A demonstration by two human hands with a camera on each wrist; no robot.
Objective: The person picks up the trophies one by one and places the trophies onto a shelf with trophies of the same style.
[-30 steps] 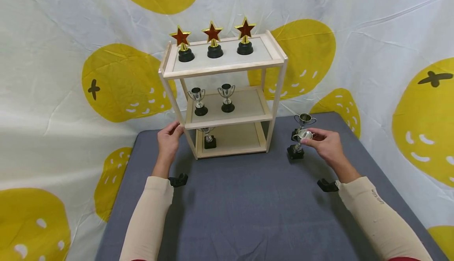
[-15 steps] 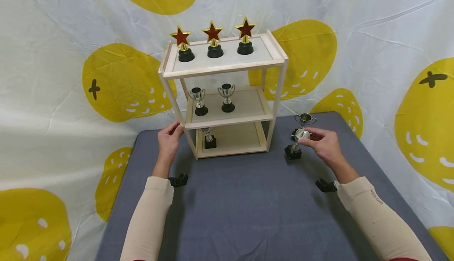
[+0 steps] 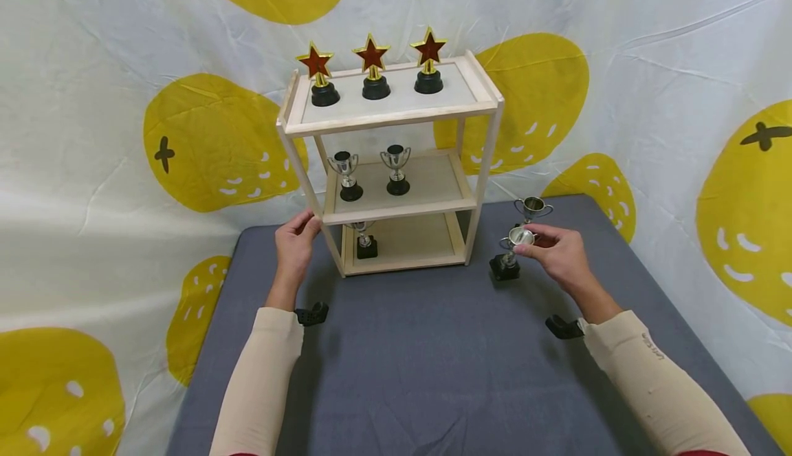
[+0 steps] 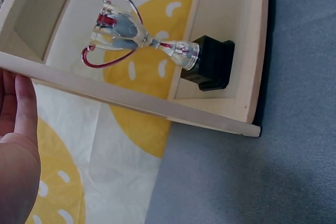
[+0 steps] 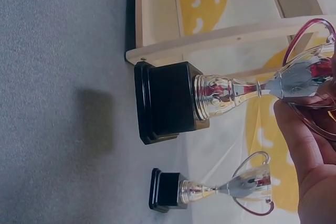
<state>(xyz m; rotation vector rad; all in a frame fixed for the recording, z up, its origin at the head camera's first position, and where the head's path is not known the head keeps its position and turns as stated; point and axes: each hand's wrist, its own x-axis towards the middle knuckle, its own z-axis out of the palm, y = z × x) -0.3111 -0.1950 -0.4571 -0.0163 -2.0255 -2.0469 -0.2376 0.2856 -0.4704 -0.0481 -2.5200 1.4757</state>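
Note:
My right hand (image 3: 559,253) pinches a silver trophy cup (image 3: 509,263) by its bowl and handle. This trophy has a square black base (image 5: 168,100), held a little above the table, with its shadow apart from it. A second trophy cup (image 3: 533,207) stands behind it, partly hidden by the hand. My left hand (image 3: 293,246) grips the front left post of a pale wooden three-tier shelf (image 3: 399,214). Just inside that post, on the bottom tier, stands another silver trophy cup (image 4: 121,30) with a square black base.
Two silver cups with round bases, one a trophy (image 3: 396,170), stand on the middle tier. Several star trophies, including one red-and-gold star (image 3: 428,60), line the top tier. A grey cloth covers the table (image 3: 421,353); a patterned curtain (image 3: 656,98) hangs behind.
My right hand has carried the trophy cup slightly left, toward the shelf and away from the second cup. The left hand stays at the shelf post.

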